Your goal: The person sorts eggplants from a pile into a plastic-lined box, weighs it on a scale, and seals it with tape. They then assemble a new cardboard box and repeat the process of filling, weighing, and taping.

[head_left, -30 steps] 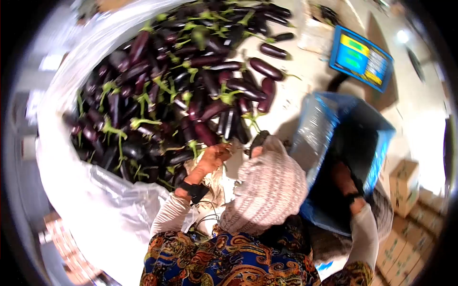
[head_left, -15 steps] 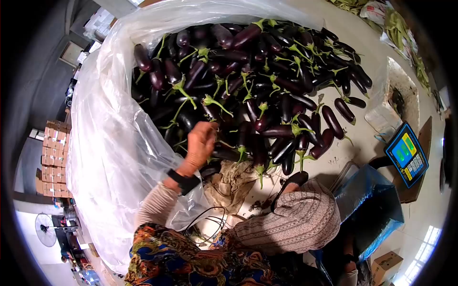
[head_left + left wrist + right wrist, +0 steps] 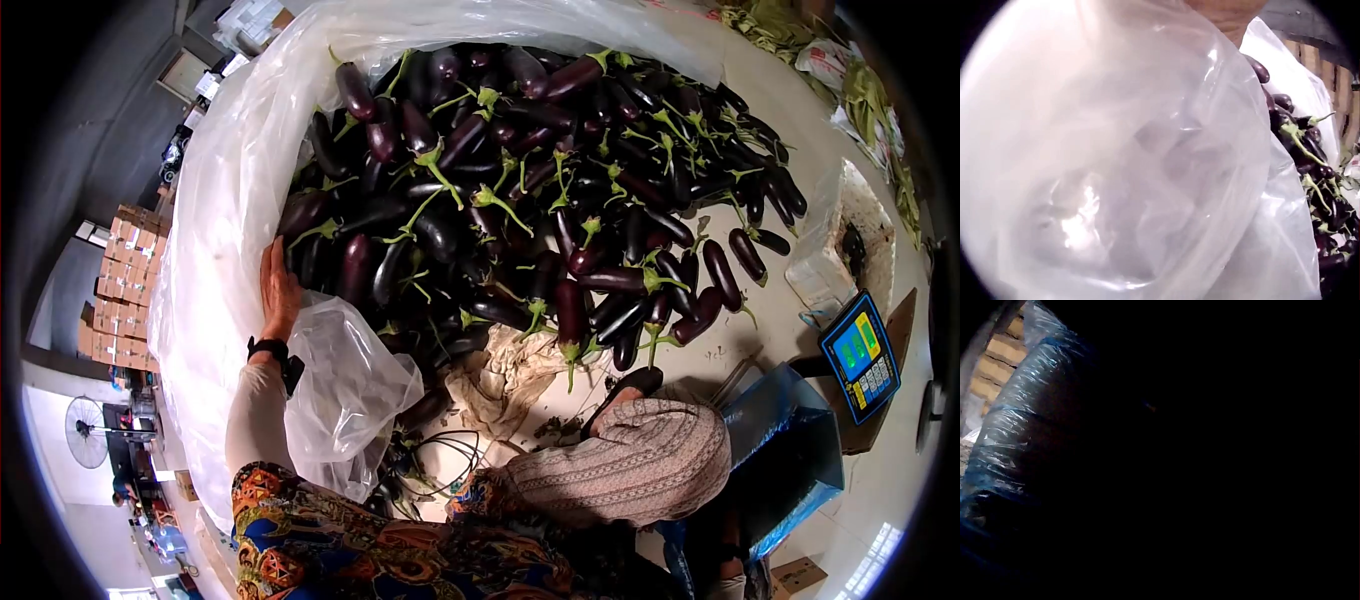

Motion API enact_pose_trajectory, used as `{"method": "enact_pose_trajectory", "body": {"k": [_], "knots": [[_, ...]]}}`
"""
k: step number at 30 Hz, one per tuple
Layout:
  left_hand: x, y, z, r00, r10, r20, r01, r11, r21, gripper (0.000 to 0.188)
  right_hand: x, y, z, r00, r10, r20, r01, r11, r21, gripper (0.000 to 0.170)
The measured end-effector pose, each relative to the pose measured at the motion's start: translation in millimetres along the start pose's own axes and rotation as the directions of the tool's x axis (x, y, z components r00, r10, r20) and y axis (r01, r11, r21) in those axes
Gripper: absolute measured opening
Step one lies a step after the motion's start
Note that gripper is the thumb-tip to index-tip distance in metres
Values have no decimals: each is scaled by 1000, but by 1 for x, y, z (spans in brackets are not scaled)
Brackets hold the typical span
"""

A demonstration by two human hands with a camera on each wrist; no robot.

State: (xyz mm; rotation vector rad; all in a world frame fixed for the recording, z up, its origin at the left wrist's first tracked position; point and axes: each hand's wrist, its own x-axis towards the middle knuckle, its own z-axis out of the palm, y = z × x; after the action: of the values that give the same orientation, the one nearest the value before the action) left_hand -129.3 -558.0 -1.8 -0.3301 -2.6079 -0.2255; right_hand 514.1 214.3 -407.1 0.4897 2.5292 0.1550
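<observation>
My left hand (image 3: 280, 290) lies along the left edge of the eggplant pile, fingers straight against the clear plastic sheet (image 3: 225, 210). The left wrist view shows part of that hand (image 3: 1229, 15) at the top, with plastic film (image 3: 1147, 156) filling most of the picture. Dark purple eggplants (image 3: 355, 268) with green stems lie heaped beside the fingers. Low on the right, my right hand (image 3: 731, 527) reaches down into a bin lined with blue plastic (image 3: 785, 410). Its fingers are lost in the dark there, and I cannot tell what they hold.
A crumpled tan cloth (image 3: 505, 380) and black cables (image 3: 450, 455) lie near my bent knee (image 3: 640, 460). Beyond the bin stand a scale display (image 3: 858, 358) and a white foam box (image 3: 845, 240). Stacked cartons (image 3: 125, 290) are far left.
My left hand has moved from the near edge of the pile leftward to the plastic sheet, its fingers now straight. The head view has swung left. My right hand stays in the bin.
</observation>
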Motion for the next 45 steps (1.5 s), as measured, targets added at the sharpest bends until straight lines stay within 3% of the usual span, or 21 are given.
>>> {"method": "enact_pose_trajectory", "body": {"k": [1,4,5,7,9,10,12,15,18,22,23,28,30,33,36,39,41,42,43,44,45], "knots": [[4,-1,3,999,17,-48,-13,996,90,56,0,1,-3,1000,5,5,-5,1000,16,31],[31,2,14,993,13,-120,1,993,119,49,-3,0,-13,1000,14,16,-14,998,53,28],[37,18,17,983,120,-140,-97,982,160,40,-3,-2,-16,1000,18,22,-20,997,70,28],[47,56,19,974,221,-43,-222,975,-16,39,-4,-2,-24,999,21,30,-23,995,102,26],[62,85,37,962,273,-19,-273,962,-7,41,-5,-2,-35,999,31,36,-36,990,140,25],[66,81,57,977,207,43,-211,971,108,41,-6,-3,-43,998,43,36,-48,984,170,24],[78,66,89,942,-52,332,-76,929,361,46,-10,-4,-59,997,60,41,-68,974,216,23],[95,69,112,898,-169,407,-102,818,566,49,-13,-2,-89,994,102,34,-107,935,339,21],[107,85,97,857,-171,487,-113,859,500,46,-16,-3,-136,988,153,27,-146,860,489,19],[85,78,80,904,-36,425,-85,961,262,46,-20,-16,-249,978,206,-27,-126,689,713,17],[80,92,68,897,-54,439,-69,963,260,50,-21,-21,-282,974,221,-41,-112,637,763,17],[41,183,40,950,217,224,-203,976,-84,61,-46,-66,-446,955,267,-129,36,325,945,15],[33,231,29,941,328,80,-293,911,-290,60,-59,-92,-501,942,296,-158,111,168,979,17],[22,299,31,915,374,-153,-396,754,-524,65,-71,-129,-558,976,124,-179,177,22,984,31],[12,370,30,856,403,-325,-507,530,-680,65,-64,-179,-581,897,142,-419,439,-165,883,46],[-14,442,5,830,487,-272,-425,236,-874,70,-43,-195,-595,835,4,-551,520,-336,785,61],[-34,477,-3,834,519,-185,-224,13,-975,73,-35,-193,-587,821,174,-543,570,-214,793,74],[-40,486,-6,851,511,-118,-87,-83,-993,74,-32,-195,-586,805,228,-547,593,-333,733,75],[-32,474,-6,794,600,-93,-82,-46,-996,70,-29,-189,-580,790,267,-551,612,-384,691,73],[-24,459,15,767,605,-213,-173,-123,-977,59,-24,-175,-571,774,312,-552,632,-433,642,70],[-25,438,25,840,541,45,73,-30,-997,47,-22,-153,-558,778,315,-544,619,-538,573,70]]}}
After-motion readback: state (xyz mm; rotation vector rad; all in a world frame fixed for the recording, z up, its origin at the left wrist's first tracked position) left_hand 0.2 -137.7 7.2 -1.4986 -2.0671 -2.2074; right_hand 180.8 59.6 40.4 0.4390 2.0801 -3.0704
